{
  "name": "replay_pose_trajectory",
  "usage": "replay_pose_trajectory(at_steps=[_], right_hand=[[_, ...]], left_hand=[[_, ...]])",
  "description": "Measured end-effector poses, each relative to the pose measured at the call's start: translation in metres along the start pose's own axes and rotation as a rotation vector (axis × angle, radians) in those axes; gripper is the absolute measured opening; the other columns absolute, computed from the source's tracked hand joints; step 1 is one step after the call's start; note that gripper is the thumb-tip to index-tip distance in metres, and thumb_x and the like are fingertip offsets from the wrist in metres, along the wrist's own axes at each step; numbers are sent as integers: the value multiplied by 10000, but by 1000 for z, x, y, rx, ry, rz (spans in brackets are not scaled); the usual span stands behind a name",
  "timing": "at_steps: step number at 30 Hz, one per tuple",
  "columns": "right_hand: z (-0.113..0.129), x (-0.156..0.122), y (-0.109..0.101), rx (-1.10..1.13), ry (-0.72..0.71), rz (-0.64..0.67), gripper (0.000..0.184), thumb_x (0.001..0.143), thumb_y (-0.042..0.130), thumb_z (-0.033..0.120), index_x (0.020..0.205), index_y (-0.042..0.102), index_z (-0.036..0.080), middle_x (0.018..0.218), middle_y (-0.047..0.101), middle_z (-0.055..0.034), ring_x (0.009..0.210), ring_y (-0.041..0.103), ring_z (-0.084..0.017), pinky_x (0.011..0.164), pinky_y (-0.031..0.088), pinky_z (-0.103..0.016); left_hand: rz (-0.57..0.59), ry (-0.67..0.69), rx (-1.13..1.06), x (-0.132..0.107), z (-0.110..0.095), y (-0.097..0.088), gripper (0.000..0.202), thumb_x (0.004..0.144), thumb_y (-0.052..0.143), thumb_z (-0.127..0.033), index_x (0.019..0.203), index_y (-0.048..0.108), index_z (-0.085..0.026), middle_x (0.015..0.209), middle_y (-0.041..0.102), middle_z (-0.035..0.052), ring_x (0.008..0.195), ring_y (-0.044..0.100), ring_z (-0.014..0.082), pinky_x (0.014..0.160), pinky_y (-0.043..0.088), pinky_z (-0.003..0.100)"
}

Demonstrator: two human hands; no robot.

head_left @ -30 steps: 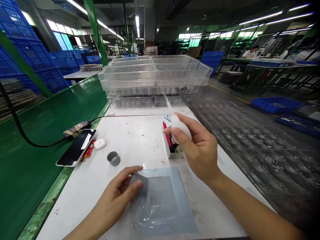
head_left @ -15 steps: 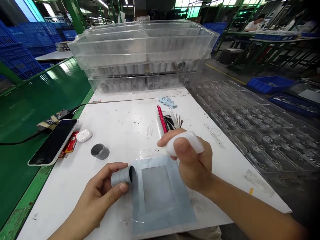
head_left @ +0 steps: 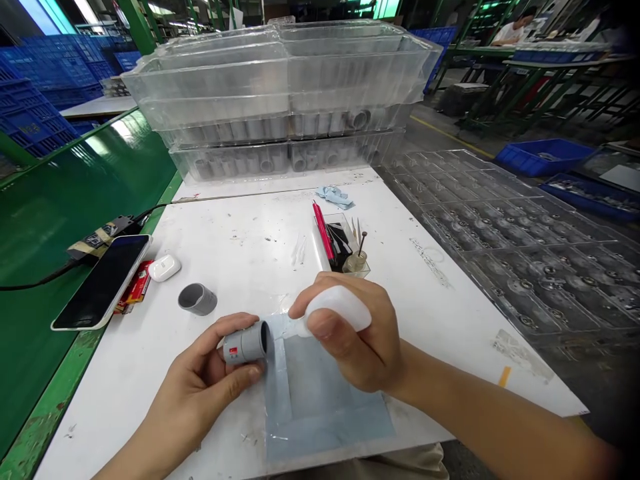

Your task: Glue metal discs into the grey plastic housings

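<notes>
My left hand [head_left: 215, 373] is closed around a short grey plastic tube [head_left: 244, 344], which lies on its side with its dark open end facing right. A small red mark shows on the tube's wall. My right hand [head_left: 363, 333] grips a small white bottle [head_left: 343, 308], tilted with its narrow end toward the left; its tip is hidden by my fingers. Below both hands lies a light blue sheet [head_left: 345, 433] with a greyish rectangle in its middle. Left of it a second grey tube [head_left: 198, 300] rests on the white table [head_left: 240, 267].
Stacked clear trays [head_left: 280, 100] of grey tubes stand at the back. A box with a red pen [head_left: 323, 230] and a small jar [head_left: 356, 263] sits beyond my right hand. A phone [head_left: 103, 283] and white case [head_left: 165, 267] lie left. Clear trays [head_left: 520, 267] fill the right side.
My right hand has moved left and slightly down with the white bottle, closer to the tube. The tube in my left hand has turned, so its red mark shows more.
</notes>
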State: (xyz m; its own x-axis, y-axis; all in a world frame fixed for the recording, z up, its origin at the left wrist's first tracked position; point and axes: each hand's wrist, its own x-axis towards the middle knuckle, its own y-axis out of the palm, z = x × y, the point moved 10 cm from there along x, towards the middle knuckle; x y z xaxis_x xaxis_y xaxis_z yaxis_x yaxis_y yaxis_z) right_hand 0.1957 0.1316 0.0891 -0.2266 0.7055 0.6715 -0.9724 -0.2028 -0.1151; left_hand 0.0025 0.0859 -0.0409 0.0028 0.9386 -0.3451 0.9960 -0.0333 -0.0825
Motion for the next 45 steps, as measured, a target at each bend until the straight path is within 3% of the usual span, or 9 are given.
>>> replay_pose_trajectory(at_steps=[4,9,15,22,29,45], right_hand=[[-1,0,-1,-2,8,-8,322,1004,591,388,803,717,170,574,570,27,494,497,-94,545,479,-269],[0,0,0,-13,-5,-6,330,1016,565,395,817,712,176,548,520,41,469,456,-93,511,450,-262],[-4,-2,3,-18,-4,-2,408,1012,584,382,683,656,151,553,522,23,494,471,-79,480,391,-234],[-16,-7,10,-100,75,49,395,1036,528,415,756,673,179,609,575,2,549,533,-111,537,450,-265],[-23,-11,16,-80,109,89,316,1011,560,342,790,685,152,598,575,10,525,526,-110,510,414,-269],[-25,-12,18,-45,120,97,349,1022,552,346,754,666,155,572,515,28,511,496,-97,511,399,-261]], left_hand=[[-21,9,52,-3,-2,-1,576,849,787,-477,1371,565,-376,862,718,-49,673,583,139,692,529,253],[25,27,98,-3,-4,1,483,873,699,-609,1226,622,-287,770,662,-23,723,595,186,703,491,291],[31,1,134,-2,-5,2,486,885,675,-625,1234,631,-290,780,703,-26,780,626,190,791,486,290],[49,-19,169,-1,-1,2,492,860,700,-631,1214,666,-292,756,693,-19,794,628,208,777,489,305],[46,-23,172,-1,-2,2,495,844,706,-649,1193,677,-299,783,718,-20,805,638,200,772,494,283],[60,-17,167,-1,-1,3,460,864,690,-643,1192,674,-322,776,732,-36,797,641,182,784,502,265]])
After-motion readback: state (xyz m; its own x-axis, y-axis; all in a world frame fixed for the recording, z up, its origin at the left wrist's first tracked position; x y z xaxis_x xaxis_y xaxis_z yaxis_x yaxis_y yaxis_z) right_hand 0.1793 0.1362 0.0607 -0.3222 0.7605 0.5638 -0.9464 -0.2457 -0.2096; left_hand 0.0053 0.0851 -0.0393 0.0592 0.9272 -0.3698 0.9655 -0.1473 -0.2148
